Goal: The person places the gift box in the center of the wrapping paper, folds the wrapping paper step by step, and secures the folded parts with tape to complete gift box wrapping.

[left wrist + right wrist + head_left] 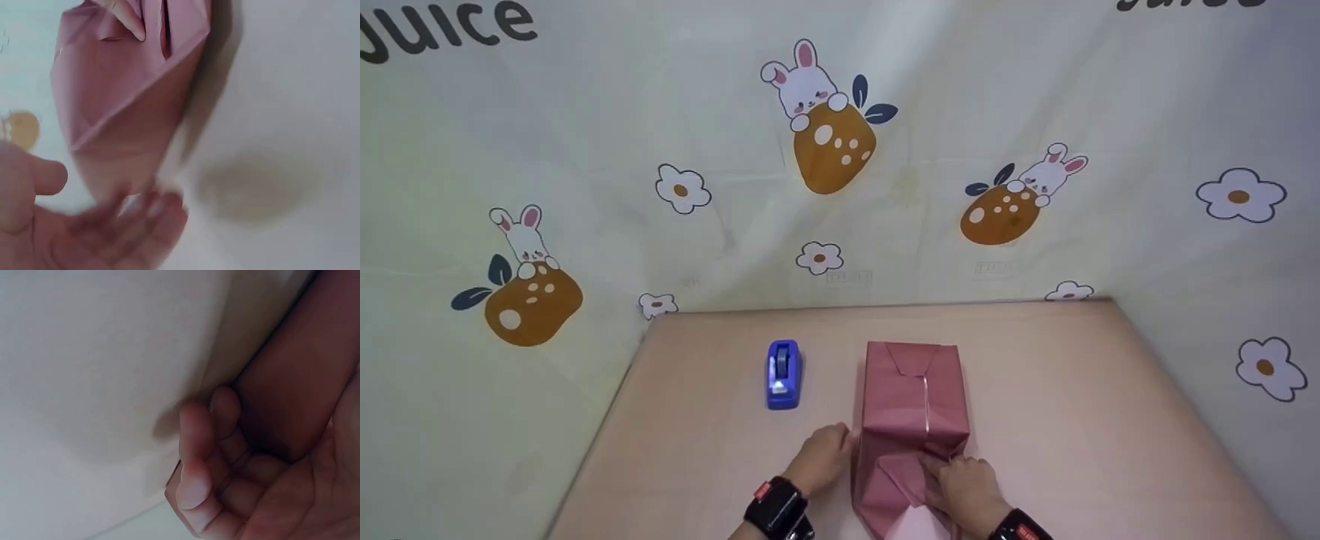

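Observation:
A box-shaped package (913, 401) lies lengthwise on the table, covered in dusky pink wrapping paper (118, 84). Toward the person, its paper end is loose and folded, with a paler flap (919, 523) at the bottom. My right hand (971, 491) holds the folded paper at the right side, one digit lying on top. In the right wrist view, several fingers (197, 486) curl against the paper. Beside the package's left edge is my left hand (819, 457). Its fingers, blurred in the left wrist view, are loosely bent, holding nothing, apart from the paper.
A blue tape dispenser (784, 375) stands on the table left of the package. The tan tabletop (1057, 390) extends to both sides. Behind and around it hangs a pale cloth (607, 112) printed with rabbits, fruit and flowers.

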The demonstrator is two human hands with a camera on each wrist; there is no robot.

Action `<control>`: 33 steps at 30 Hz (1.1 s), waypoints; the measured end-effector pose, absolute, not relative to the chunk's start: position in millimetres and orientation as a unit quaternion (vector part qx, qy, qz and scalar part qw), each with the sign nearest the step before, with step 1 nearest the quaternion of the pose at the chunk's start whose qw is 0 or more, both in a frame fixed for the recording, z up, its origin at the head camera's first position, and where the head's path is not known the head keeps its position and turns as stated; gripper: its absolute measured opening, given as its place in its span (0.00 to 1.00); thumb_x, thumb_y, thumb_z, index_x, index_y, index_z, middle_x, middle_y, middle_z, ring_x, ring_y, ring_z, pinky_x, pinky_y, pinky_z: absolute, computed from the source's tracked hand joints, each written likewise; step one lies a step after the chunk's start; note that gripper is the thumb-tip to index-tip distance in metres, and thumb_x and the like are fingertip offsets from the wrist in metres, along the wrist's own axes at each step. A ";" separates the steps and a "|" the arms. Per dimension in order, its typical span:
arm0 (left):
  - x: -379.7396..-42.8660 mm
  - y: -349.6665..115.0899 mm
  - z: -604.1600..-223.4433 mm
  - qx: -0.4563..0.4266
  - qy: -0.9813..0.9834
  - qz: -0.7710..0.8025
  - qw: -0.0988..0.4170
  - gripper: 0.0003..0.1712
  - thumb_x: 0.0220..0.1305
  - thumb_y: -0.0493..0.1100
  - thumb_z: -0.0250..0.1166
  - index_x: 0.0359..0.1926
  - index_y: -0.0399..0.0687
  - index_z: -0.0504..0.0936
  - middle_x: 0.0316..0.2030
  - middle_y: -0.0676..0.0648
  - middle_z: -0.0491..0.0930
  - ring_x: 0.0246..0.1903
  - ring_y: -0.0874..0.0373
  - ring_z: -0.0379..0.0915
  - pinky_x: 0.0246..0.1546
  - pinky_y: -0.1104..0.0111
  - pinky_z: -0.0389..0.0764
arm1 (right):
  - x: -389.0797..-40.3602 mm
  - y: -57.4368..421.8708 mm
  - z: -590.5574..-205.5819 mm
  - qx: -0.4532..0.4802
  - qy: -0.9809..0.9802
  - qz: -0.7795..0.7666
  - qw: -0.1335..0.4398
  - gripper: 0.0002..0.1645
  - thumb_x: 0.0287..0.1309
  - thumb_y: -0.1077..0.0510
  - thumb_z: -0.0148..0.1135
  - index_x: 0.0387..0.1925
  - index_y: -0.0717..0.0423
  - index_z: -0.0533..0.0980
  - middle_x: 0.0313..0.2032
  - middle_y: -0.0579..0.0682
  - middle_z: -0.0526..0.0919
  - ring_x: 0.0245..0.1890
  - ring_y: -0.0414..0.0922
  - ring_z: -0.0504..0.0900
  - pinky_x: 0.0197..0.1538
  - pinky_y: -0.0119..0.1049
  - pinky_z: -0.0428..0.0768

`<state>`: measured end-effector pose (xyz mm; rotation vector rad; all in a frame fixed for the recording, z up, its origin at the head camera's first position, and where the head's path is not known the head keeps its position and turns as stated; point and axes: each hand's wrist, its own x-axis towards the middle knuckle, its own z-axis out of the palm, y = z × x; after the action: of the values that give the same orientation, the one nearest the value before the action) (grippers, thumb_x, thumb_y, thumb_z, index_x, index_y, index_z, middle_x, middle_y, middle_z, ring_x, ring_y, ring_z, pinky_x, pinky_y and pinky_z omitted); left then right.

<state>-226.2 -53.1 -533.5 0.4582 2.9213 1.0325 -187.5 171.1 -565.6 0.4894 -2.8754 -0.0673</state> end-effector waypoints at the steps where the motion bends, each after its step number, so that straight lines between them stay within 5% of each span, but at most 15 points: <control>1: -225.0 -52.6 -535.2 0.154 0.932 0.327 0.023 0.16 0.68 0.49 0.52 0.27 0.43 0.72 0.22 0.51 0.69 0.22 0.60 0.65 0.23 0.69 0.68 | -187.4 170.6 -565.0 0.166 -0.980 -0.023 0.109 0.28 0.39 0.41 0.67 0.47 0.39 0.78 0.21 0.55 0.78 0.21 0.51 0.76 0.25 0.43 0.73; 3: -222.7 -46.9 -539.1 0.176 0.935 0.307 0.012 0.17 0.67 0.50 0.54 0.24 0.46 0.73 0.20 0.53 0.70 0.21 0.61 0.65 0.22 0.70 0.68 | -188.0 169.5 -564.0 0.164 -0.981 -0.025 0.103 0.28 0.39 0.41 0.67 0.48 0.39 0.78 0.21 0.55 0.78 0.21 0.52 0.76 0.25 0.43 0.74; 11: -216.2 -18.7 -553.1 0.210 0.960 0.083 -0.166 0.11 0.55 0.46 0.64 0.25 0.43 0.77 0.21 0.47 0.76 0.21 0.55 0.75 0.21 0.67 0.75 | -188.0 161.5 -559.7 0.144 -0.985 -0.042 0.080 0.30 0.40 0.39 0.67 0.49 0.39 0.77 0.25 0.57 0.78 0.26 0.51 0.75 0.28 0.43 0.76; 18: -213.3 -26.4 -560.3 0.251 0.950 0.136 -0.124 0.14 0.64 0.52 0.57 0.35 0.46 0.71 0.28 0.50 0.74 0.28 0.58 0.74 0.26 0.68 0.76 | -185.0 157.0 -564.1 0.152 -0.972 -0.046 0.174 0.25 0.36 0.56 0.69 0.41 0.56 0.73 0.28 0.57 0.68 0.32 0.51 0.69 0.25 0.39 0.75; 23: -213.0 -28.9 -565.7 0.289 0.934 0.171 -0.125 0.09 0.70 0.46 0.49 0.42 0.47 0.72 0.32 0.51 0.74 0.33 0.59 0.74 0.31 0.69 0.76 | -189.6 164.7 -567.1 0.184 -0.959 -0.024 0.216 0.36 0.27 0.45 0.73 0.35 0.57 0.63 0.27 0.53 0.66 0.29 0.49 0.68 0.27 0.39 0.72; 29: -214.6 -26.3 -564.3 0.343 0.918 0.137 -0.142 0.23 0.53 0.29 0.55 0.51 0.45 0.70 0.38 0.50 0.75 0.38 0.59 0.74 0.39 0.71 0.78 | -193.4 180.3 -568.5 0.254 -0.943 0.053 0.206 0.35 0.48 0.36 0.64 0.44 0.59 0.65 0.32 0.48 0.69 0.33 0.43 0.69 0.36 0.38 0.73; 33: -215.5 -28.4 -561.8 0.349 0.918 0.158 -0.106 0.23 0.48 0.26 0.59 0.46 0.44 0.69 0.38 0.50 0.74 0.38 0.60 0.73 0.41 0.72 0.77 | -193.5 192.0 -569.7 0.273 -0.938 0.102 0.185 0.29 0.58 0.39 0.56 0.47 0.59 0.66 0.35 0.45 0.70 0.35 0.40 0.70 0.40 0.37 0.73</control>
<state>-215.5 -28.4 -561.8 1.1772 3.0944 0.5338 -193.5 192.0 -569.7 0.7697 -2.6441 0.2868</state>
